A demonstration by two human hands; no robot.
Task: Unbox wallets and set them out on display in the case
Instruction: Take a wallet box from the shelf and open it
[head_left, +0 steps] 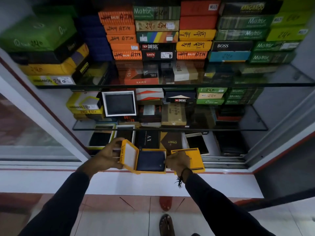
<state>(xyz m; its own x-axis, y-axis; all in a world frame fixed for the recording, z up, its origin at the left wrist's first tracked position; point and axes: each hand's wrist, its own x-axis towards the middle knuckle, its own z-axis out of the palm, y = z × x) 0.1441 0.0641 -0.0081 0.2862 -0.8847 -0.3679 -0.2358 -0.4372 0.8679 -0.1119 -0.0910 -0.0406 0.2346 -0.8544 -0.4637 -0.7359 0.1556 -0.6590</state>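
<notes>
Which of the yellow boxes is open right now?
The yellow box held between both hands, left hand and right hand: its lid is swung up, showing a dark wallet. The shelved ones are shut.

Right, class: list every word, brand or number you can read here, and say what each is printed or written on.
"DIESEL": black box, top shelf.
"Levi's": black box beneath it.
"BOSS": black box.
"Matrix": green box.
"249 ATM": orange box, handwritten.
"HAIKO": orange box.
"MULTI": red box.
Handwriting on the held yellow box lid: too blurred to read.

Dark long sleeves (221,201); black tasselled wrist thread (182,176); sandal (166,224).
</notes>
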